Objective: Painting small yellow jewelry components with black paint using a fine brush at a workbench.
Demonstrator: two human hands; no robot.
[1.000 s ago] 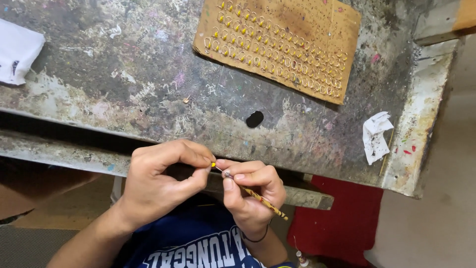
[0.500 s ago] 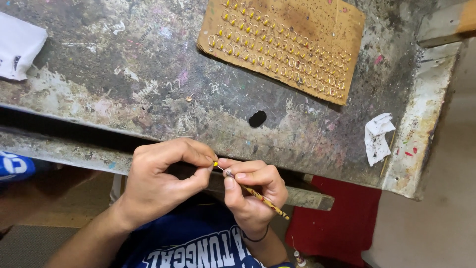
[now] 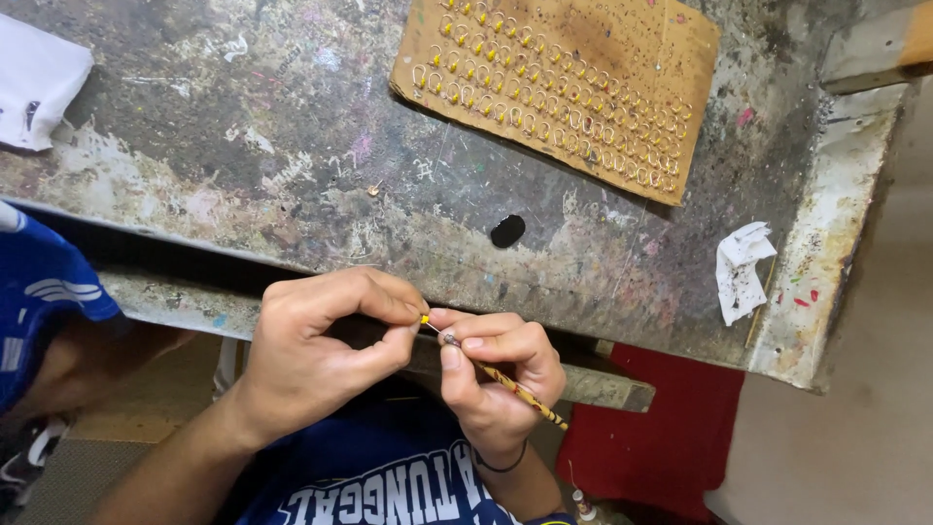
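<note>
My left hand (image 3: 326,345) pinches a tiny yellow-tipped piece (image 3: 425,318) between thumb and forefinger, just below the front edge of the stained workbench (image 3: 292,146). My right hand (image 3: 496,374) grips a thin patterned brush (image 3: 515,389) like a pencil, its tip touching the small piece held by the left. Both hands meet close together over my lap. On the bench above lies a brown cardboard sheet (image 3: 622,58) stuck with rows of several small yellow-dotted rings.
A white cloth (image 3: 39,83) lies at the bench's far left. A crumpled white paper scrap (image 3: 741,270) sits near the right edge. A dark hole (image 3: 507,230) and a tiny loose piece (image 3: 373,191) mark the bench. Another person in a blue sleeve (image 3: 44,292) is at the left.
My hands stay together in the same pinch. The person in the blue sleeve has come further into view at the left.
</note>
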